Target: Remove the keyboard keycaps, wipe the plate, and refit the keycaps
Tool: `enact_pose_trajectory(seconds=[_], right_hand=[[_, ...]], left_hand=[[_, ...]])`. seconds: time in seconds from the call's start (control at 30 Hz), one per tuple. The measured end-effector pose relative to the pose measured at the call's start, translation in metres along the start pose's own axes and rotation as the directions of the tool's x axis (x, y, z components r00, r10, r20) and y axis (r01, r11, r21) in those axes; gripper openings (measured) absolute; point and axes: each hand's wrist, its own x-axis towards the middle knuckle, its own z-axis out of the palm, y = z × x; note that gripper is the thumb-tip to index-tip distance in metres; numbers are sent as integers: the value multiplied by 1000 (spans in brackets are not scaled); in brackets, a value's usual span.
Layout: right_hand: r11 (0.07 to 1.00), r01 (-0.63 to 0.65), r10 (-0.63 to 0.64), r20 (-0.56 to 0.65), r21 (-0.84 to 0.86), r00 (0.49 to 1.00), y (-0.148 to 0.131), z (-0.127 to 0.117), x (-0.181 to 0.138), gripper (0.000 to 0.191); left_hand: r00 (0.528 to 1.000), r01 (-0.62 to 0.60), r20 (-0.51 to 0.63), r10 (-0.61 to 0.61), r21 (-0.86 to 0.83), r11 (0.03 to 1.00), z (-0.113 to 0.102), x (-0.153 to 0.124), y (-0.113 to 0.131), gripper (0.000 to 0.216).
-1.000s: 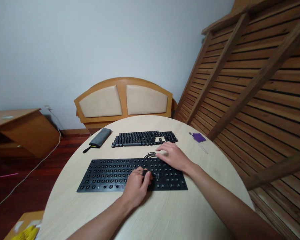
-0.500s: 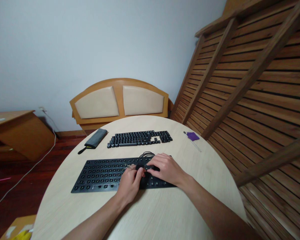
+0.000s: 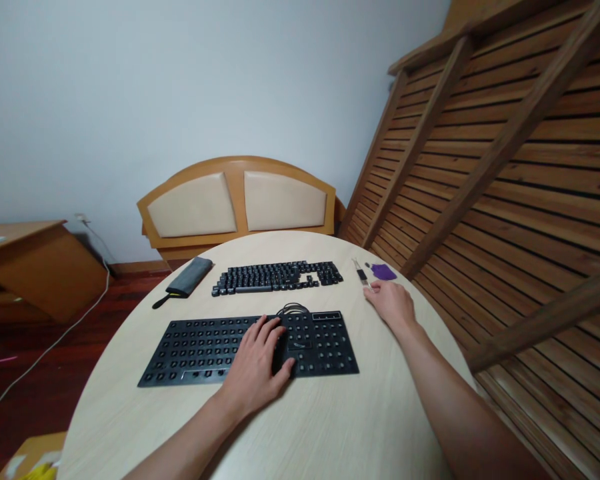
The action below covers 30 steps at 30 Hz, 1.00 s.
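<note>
My left hand lies palm down over the middle of a black keyboard base, fingers spread and resting on it. The keyboard has its keycaps off, with rows of bare switches showing. Off to the right, the fingertips of my right hand pinch the near end of a keycap puller, which has a black grip and thin wire prongs pointing away from me. A small purple cloth lies just beyond that hand. A thin stick beside the cloth is mostly covered by the hand.
Behind the keyboard, removed black keycaps are laid out in rows. A grey pouch sits at the left of the round table. A coiled cable touches the keyboard's back edge. Wooden slats lean at the right.
My right hand has gone from the keyboard to the table's right side with the keycap puller. My left hand has let go of the puller and flattened onto the keyboard.
</note>
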Motion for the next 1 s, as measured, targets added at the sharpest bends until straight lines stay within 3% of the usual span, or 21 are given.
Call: enact_pose_trajectory(seconds=[0.2,0.5,0.7,1.0], right_hand=[[997,-42,41,-32,-60,999,6,6,5,35],[995,5,-16,-103,-102,995,8,10,6,32],[997,27,-39,-160,-76,986,24,15,13,47],[988,-118,119,-3,95,993,40,29,25,57]], left_hand=[[999,-12,38,13,-25,1000,-5,0,0,53],[985,-97,128,112,-118,988,-8,-3,1,56],[968,-148,178,174,-151,977,-18,-4,-8,63],[959,-175,198,205,-159,972,-23,-4,-14,60]])
